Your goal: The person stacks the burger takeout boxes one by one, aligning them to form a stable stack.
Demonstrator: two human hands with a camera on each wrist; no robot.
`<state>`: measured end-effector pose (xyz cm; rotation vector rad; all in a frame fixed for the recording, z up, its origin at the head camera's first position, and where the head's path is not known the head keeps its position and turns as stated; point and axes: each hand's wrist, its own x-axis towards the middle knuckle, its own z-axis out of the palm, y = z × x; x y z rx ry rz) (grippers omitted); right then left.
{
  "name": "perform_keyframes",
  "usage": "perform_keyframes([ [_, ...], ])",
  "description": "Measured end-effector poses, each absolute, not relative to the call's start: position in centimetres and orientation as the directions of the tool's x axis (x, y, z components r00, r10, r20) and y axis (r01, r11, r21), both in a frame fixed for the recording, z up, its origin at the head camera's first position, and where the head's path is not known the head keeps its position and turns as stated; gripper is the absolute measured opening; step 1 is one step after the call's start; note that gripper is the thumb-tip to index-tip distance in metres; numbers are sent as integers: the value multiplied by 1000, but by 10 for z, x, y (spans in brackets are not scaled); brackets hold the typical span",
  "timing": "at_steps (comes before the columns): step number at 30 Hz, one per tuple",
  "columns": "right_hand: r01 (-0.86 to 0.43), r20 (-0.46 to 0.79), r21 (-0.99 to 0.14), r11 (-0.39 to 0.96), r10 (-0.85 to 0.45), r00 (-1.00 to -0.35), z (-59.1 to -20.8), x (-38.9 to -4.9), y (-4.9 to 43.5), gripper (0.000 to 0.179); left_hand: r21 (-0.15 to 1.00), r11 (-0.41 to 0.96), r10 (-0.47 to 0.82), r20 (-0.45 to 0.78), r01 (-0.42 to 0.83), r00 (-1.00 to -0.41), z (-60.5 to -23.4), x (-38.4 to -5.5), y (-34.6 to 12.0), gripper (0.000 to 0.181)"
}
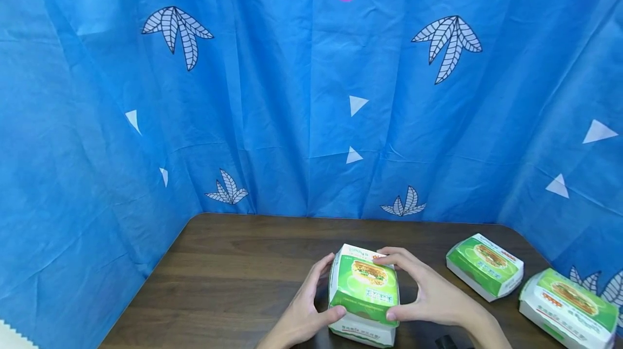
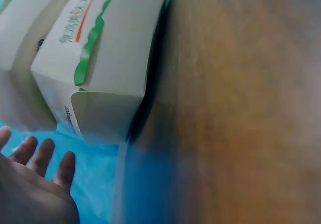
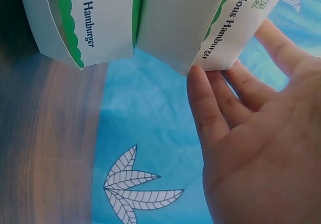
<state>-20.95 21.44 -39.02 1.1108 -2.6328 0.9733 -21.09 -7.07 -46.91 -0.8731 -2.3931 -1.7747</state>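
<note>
Two green-and-white cardboard hamburger boxes are stacked near the front middle of the table. The upper hamburger box (image 1: 367, 287) sits on the lower hamburger box (image 1: 362, 331), their edges slightly offset. From the left, my left hand (image 1: 305, 305) spans the upper box, thumb at its front corner and index finger along its far left side. The other left fingers (image 2: 64, 170) spread beside the stack in the left wrist view. My right hand (image 1: 430, 295) grips the upper box's right side, thumb in front and fingers behind; its fingertips (image 3: 198, 78) press the cardboard in the right wrist view.
Two more hamburger boxes lie at the right, one farther back (image 1: 485, 265) and one nearer (image 1: 569, 305) by the table's right edge. A blue patterned curtain (image 1: 272, 94) encloses the brown wooden table (image 1: 219, 273). A small black object (image 1: 445, 342) shows below the right wrist.
</note>
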Motion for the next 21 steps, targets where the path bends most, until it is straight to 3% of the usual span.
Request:
perform_keyframes([
  [12,-602,283,-561,568,-552,-784,-391,-208,213,75,870,169,427,360,464,-830,-459,-220,-57,93],
  [21,-608,274,-560,562,-568,-777,-394,-208,214,75,887,91,482,358,453,-799,-462,-224,-56,92],
])
